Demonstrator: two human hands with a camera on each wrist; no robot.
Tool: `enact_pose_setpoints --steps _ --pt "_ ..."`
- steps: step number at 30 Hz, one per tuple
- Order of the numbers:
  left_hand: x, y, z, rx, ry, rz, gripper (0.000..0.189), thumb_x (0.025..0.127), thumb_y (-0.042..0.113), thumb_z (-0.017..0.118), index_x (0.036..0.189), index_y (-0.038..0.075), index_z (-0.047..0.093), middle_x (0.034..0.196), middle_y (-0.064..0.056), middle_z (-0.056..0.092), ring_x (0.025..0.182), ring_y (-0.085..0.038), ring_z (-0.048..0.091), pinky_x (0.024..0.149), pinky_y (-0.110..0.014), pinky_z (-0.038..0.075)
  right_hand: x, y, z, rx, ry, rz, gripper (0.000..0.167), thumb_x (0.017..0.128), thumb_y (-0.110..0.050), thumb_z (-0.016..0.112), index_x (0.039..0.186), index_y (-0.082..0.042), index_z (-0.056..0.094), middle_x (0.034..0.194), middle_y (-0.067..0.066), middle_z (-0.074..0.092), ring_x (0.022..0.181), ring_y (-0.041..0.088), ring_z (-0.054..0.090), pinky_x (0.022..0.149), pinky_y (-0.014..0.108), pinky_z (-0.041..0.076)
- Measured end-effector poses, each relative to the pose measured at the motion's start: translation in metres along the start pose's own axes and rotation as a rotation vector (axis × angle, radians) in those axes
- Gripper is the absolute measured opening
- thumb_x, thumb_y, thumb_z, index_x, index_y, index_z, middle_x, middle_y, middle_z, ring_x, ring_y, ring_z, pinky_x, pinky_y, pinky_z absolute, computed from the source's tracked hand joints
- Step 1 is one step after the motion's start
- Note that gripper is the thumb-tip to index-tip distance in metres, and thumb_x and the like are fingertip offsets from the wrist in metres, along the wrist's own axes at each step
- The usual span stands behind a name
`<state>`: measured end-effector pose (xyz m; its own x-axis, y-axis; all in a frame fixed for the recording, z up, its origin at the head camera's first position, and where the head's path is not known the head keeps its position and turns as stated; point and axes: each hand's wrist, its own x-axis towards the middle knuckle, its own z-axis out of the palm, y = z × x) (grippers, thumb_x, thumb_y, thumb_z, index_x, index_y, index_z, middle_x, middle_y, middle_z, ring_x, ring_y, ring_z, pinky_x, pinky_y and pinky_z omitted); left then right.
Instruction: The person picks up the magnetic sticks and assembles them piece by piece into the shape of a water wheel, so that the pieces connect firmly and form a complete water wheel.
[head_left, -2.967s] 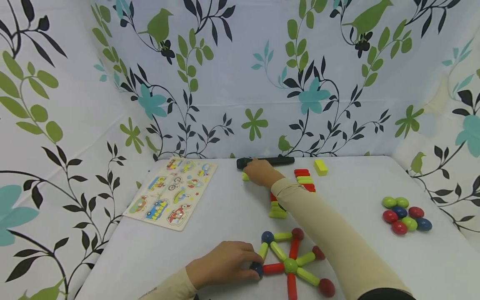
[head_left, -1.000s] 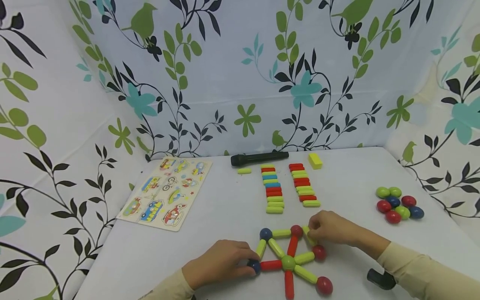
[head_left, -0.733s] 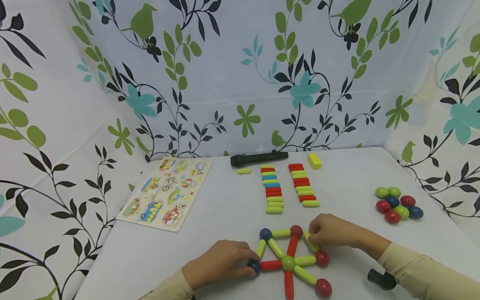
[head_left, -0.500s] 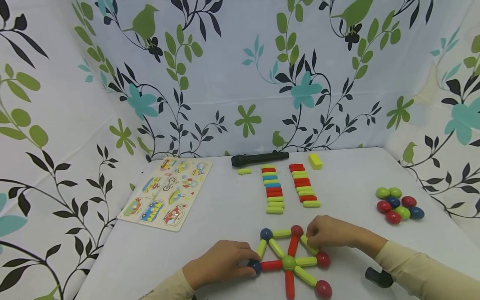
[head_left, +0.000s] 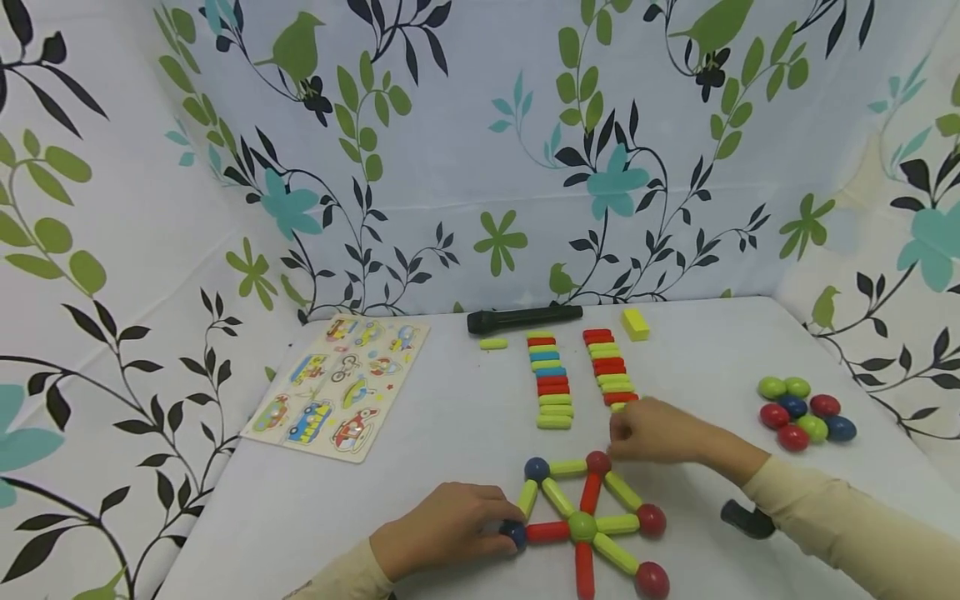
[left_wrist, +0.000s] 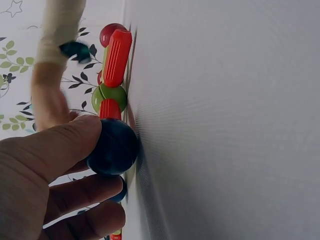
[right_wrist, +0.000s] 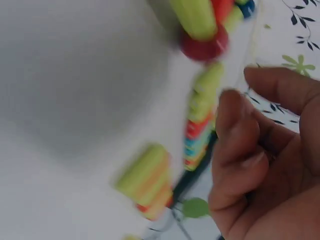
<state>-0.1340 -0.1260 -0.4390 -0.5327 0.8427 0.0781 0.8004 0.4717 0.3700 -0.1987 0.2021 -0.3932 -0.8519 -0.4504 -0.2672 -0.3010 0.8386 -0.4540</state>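
My left hand (head_left: 450, 529) pinches a dark blue ball (left_wrist: 114, 147) between thumb and fingers, at the left end of a wheel-like toy of balls and rods. At the wheel's centre is a green ball (head_left: 582, 527), with red rods and yellow-green rods running outward from it. A yellow-green rod (head_left: 623, 492) links the top red ball (head_left: 597, 462) to the red ball on the right (head_left: 651, 521). My right hand (head_left: 660, 429) is above the wheel, beside the near end of the right row of rods (head_left: 609, 367). Its fingers are loosely curled and hold nothing in the right wrist view.
Another row of coloured rods (head_left: 552, 388) lies left of that one, behind the wheel. Farther back are a black microphone-like object (head_left: 525, 318), a single yellow-green rod (head_left: 493, 343) and a yellow block (head_left: 634, 324). A picture board (head_left: 337, 387) lies left; loose balls (head_left: 812, 428) cluster right.
My right hand came from the far rods, set a yellow-green rod between two red balls, let it go and moved back toward the right row. My left hand has stayed on the blue ball.
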Motion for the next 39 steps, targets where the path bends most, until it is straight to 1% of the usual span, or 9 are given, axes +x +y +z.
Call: enact_pose_setpoints --steps 3,5,10,13,16,23,31,36,39 --pt "0.001 0.000 0.000 0.017 0.005 0.002 0.027 0.094 0.035 0.074 0.120 0.025 0.075 0.100 0.017 0.070 0.082 0.010 0.058 0.073 -0.005 0.043 0.035 -0.016 -0.026 -0.171 0.132 -0.051 0.006 0.091 -0.021 0.075 0.091 -0.017 0.071 0.076 -0.005 0.063 0.071 0.014 0.057 0.065 0.029 0.051" --pt "0.000 -0.001 0.001 0.027 0.011 0.006 0.027 0.094 0.035 0.075 0.119 0.025 0.075 0.100 0.017 0.070 0.082 0.010 0.058 0.073 -0.004 0.043 0.066 -0.030 -0.036 -0.286 0.174 -0.085 0.013 0.093 -0.021 0.074 0.103 -0.014 0.073 0.086 -0.003 0.067 0.078 0.016 0.059 0.069 0.032 0.054" --pt "-0.001 0.001 0.002 0.039 0.011 0.027 0.027 0.094 0.034 0.075 0.119 0.023 0.075 0.099 0.016 0.070 0.083 0.010 0.058 0.074 -0.004 0.043 0.147 -0.058 -0.037 -0.538 0.138 -0.152 0.027 0.098 -0.022 0.067 0.123 -0.013 0.071 0.109 0.003 0.070 0.096 0.021 0.063 0.081 0.039 0.057" --pt "0.000 0.002 0.002 0.070 0.000 0.040 0.027 0.094 0.036 0.074 0.118 0.024 0.075 0.097 0.016 0.069 0.082 0.011 0.057 0.073 -0.003 0.042 0.185 -0.072 -0.032 -0.650 0.120 -0.159 0.022 0.100 -0.019 0.064 0.118 -0.012 0.072 0.109 0.006 0.071 0.098 0.024 0.063 0.084 0.042 0.057" --pt "0.002 0.004 0.003 0.092 -0.004 0.053 0.028 0.094 0.037 0.074 0.118 0.024 0.075 0.096 0.016 0.069 0.080 0.011 0.055 0.073 -0.002 0.041 0.209 -0.081 -0.027 -0.719 0.126 -0.143 0.017 0.101 -0.015 0.062 0.112 -0.010 0.073 0.106 0.008 0.072 0.101 0.028 0.064 0.085 0.044 0.058" --pt "-0.001 0.003 0.003 0.116 0.010 0.056 0.027 0.094 0.035 0.075 0.118 0.024 0.074 0.095 0.016 0.068 0.079 0.012 0.054 0.071 -0.002 0.040 0.231 -0.089 -0.014 -0.742 0.142 -0.133 0.017 0.101 -0.008 0.061 0.110 -0.010 0.075 0.104 0.008 0.075 0.105 0.029 0.067 0.090 0.046 0.057" --pt "-0.002 0.005 0.005 0.072 -0.037 0.032 0.029 0.095 0.037 0.073 0.122 0.026 0.073 0.100 0.017 0.068 0.082 0.012 0.054 0.074 -0.003 0.042 0.237 -0.077 -0.001 -0.681 0.128 -0.103 0.018 0.102 -0.012 0.059 0.111 -0.009 0.074 0.101 0.008 0.074 0.102 0.029 0.067 0.089 0.047 0.057" --pt "-0.002 0.004 0.003 0.085 -0.008 0.048 0.028 0.095 0.036 0.073 0.120 0.026 0.073 0.099 0.017 0.069 0.083 0.012 0.056 0.073 -0.003 0.041 0.238 -0.072 -0.006 -0.685 0.173 -0.140 0.013 0.100 -0.016 0.062 0.104 -0.011 0.074 0.093 0.005 0.073 0.091 0.025 0.068 0.082 0.046 0.058" --pt "-0.003 0.002 -0.001 0.070 -0.001 0.035 0.028 0.095 0.035 0.074 0.120 0.025 0.073 0.099 0.017 0.069 0.083 0.012 0.056 0.074 -0.003 0.042 0.228 -0.077 -0.019 -0.627 0.171 -0.185 0.011 0.098 -0.018 0.065 0.103 -0.013 0.073 0.094 0.002 0.072 0.086 0.021 0.065 0.079 0.042 0.058"
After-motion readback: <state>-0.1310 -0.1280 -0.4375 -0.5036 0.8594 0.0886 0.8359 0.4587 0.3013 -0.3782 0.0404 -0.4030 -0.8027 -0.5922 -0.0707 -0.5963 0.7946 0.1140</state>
